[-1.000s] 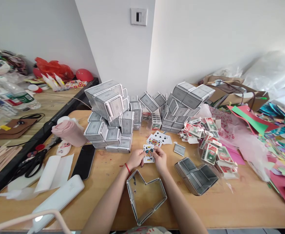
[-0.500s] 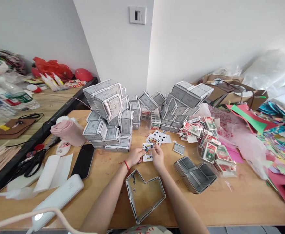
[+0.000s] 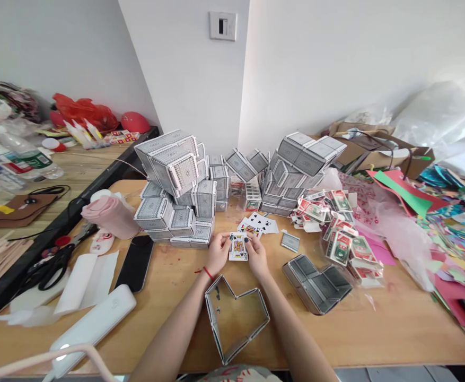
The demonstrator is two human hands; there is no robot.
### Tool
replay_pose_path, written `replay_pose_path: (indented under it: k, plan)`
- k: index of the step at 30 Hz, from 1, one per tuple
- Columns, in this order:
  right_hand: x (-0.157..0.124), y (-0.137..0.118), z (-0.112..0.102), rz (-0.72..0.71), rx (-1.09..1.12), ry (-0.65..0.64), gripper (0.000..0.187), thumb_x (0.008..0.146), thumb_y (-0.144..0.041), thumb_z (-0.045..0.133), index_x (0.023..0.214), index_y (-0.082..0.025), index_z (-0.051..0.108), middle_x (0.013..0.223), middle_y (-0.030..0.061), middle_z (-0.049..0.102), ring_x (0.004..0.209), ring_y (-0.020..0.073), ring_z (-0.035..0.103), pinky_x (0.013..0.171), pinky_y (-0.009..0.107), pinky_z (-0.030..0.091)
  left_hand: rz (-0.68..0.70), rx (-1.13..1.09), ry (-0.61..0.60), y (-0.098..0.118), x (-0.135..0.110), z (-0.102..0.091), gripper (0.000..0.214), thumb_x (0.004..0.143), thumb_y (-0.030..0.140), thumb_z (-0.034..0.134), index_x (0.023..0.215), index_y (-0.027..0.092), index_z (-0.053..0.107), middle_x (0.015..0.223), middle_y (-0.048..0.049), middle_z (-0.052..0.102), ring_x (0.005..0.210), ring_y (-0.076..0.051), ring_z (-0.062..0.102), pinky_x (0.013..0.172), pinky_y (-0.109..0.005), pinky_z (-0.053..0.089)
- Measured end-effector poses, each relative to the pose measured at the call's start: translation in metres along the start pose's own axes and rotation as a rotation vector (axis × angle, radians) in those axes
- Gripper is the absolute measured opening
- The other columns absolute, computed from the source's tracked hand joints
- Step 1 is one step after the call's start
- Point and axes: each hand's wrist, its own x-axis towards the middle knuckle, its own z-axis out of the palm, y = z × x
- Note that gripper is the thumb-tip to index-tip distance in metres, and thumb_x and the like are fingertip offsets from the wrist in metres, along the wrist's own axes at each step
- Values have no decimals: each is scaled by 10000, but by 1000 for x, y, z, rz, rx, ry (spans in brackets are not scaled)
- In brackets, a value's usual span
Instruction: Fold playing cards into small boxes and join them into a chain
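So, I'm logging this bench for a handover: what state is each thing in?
face card: face up, pinched by both hands.
left hand: shut on its left edge.
right hand: shut on its right edge.
heart frame: lying flat, nothing inside.
loose cards: face up, fanned out.
phone: screen dark, lying flat.

White walls [image 3: 315, 63], wall switch [image 3: 223, 25], wooden table [image 3: 395, 329].
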Motion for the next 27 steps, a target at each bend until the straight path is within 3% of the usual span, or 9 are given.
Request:
replay_pose_path:
  k: [6, 16, 27]
  plan:
    - [-2, 3, 2, -2, 50, 48, 316, 733, -382, 549, 992, -225, 459, 713, 18, 637, 539, 154, 566, 501, 260, 436, 49, 54, 6, 0, -3, 0, 300, 759, 308, 522, 1001, 131, 526, 980, -116, 633, 869, -191, 613, 730, -317, 496]
    - [-3, 1, 1, -36, -40, 129, 359, 730, -402, 544, 1018, -191, 506, 725, 36, 641, 605, 162, 584, 551, 281, 461, 66, 219, -17, -3, -4, -3, 393, 776, 281, 490, 1146, 153, 525, 1116, -83, 587, 956, -184, 582, 838, -314, 469]
    - [-4, -2, 3, -33, -70, 136, 392, 715, -397, 551, 1049, -195, 522, 687, 21, 626, 595, 161, 564, 549, 281, 445, 55, 163, 14, 6, -7, -2, 390, 761, 282, 508, 1133, 170, 539, 1149, -76, 567, 1002, -197, 555, 872, -327, 434]
